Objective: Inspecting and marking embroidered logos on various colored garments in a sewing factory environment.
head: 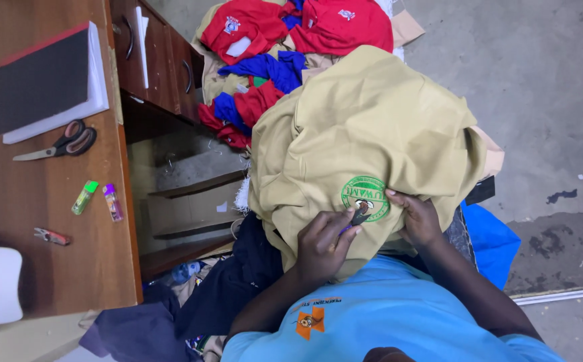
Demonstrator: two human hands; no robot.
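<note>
A: Fingers of left hand (324, 243) pinched on small dark tool (360, 216), tip at green round badge (366, 198) on khaki garment (372, 134) over the lap.

B: Right hand (417, 218) presses cloth flat, fingers together. Risk: tip slips, nicks fabric or fingertip.

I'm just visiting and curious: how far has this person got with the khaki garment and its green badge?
Done: the round green badge already sits on the khaki garment. In hand: the left hand works a small dark tool at the badge while the right hand pins the cloth. Left: red and blue garments lie heaped behind.
</note>
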